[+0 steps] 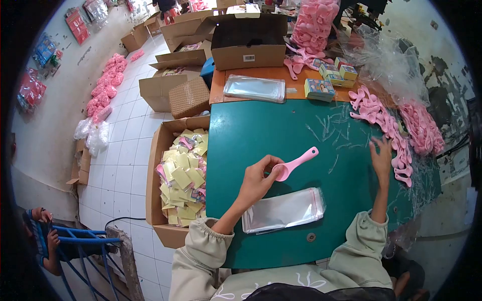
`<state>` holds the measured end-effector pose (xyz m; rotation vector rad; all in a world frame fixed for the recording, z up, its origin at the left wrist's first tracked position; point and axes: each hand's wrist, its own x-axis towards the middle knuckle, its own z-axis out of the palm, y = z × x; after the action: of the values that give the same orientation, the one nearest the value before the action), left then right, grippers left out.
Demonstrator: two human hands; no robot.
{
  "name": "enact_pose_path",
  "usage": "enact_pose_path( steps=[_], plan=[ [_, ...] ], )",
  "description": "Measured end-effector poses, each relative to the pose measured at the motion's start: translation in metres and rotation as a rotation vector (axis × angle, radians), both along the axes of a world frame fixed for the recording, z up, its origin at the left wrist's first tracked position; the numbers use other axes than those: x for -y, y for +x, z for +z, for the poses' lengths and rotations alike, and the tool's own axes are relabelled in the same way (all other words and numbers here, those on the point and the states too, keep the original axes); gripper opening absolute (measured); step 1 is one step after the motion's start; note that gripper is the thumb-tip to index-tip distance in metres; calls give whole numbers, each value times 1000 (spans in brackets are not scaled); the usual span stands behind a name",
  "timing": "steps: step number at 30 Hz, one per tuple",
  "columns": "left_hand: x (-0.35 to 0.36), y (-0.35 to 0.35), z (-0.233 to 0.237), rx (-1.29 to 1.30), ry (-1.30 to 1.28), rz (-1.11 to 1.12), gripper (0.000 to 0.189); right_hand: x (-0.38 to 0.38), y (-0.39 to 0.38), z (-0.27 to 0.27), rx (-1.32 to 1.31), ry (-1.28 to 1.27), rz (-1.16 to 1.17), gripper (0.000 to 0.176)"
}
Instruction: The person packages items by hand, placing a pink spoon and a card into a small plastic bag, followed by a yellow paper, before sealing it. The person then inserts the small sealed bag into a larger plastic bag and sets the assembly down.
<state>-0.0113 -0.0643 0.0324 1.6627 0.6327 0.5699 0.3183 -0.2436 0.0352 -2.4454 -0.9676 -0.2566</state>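
My left hand [257, 178] holds a pink plastic scoop [295, 164] by its bowl, the handle pointing up and to the right over the green table [261, 130]. Just below it lies a stack of clear plastic bags [282, 210]. My right hand [381, 155] reaches to the right with fingers spread, touching the edge of a row of pink scoops [386, 125] that runs along the table's right side. Nothing is held in that hand.
A cardboard box [156, 150] of yellow-carded packets stands on the floor at the left. At the back are another pack of clear bags [254, 89], small coloured boxes [320, 89], an open carton [248, 42] and a bag of pink scoops [314, 25]. A person [42, 236] sits at lower left.
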Motion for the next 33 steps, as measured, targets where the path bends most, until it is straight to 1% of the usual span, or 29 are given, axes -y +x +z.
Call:
enact_pose_path(
  steps=[1,2,4,7,9,11,14,15,17,18,19,20,22,23,26,29,32,33],
  plan=[
    [0,0,1,-11,1,1,17,1,1,-3,190,-53,-98,25],
    [1,-2,1,-27,2,-2,17,3,1,-7,187,9,-14,24],
    [0,-2,-1,-22,-2,-4,17,-10,-22,12,191,146,146,23],
    [2,-2,-6,-6,-8,3,17,-31,-58,23,-508,209,178,22],
    [2,-1,-5,-2,-8,-5,17,-41,-78,8,-658,366,466,25],
    [4,-1,-1,-9,-11,-30,17,-50,-112,14,-839,457,619,27],
    [8,0,0,3,-25,-113,20,-52,-133,14,-999,440,687,29],
    [10,1,1,27,-14,-124,21,-52,-136,13,-1036,440,685,26],
    [15,2,5,74,10,-148,24,-51,-127,9,-998,475,656,23],
    [16,1,6,9,85,-160,25,-50,-123,7,-982,491,639,21],
    [16,1,7,-56,161,-171,26,-50,-121,12,-943,556,559,18],
    [18,0,6,-121,235,-184,26,-50,-115,8,-976,644,500,19],
    [27,-4,1,-226,542,-260,26,-49,-101,-1,-1029,821,379,20],
    [30,-5,-2,-278,695,-296,26,-48,-98,-5,-1065,853,358,22],
    [27,-3,-8,-215,580,-322,25,-48,-99,-7,-1125,903,320,22],
    [23,-1,-5,-208,478,-344,22,-49,-100,-10,-1106,872,332,22],
    [19,-1,-7,-149,501,-329,17,-51,-103,-8,-1098,870,330,21],
    [18,-1,-8,-132,470,-320,17,-51,-103,-8,-1093,865,333,22]
  ],
)
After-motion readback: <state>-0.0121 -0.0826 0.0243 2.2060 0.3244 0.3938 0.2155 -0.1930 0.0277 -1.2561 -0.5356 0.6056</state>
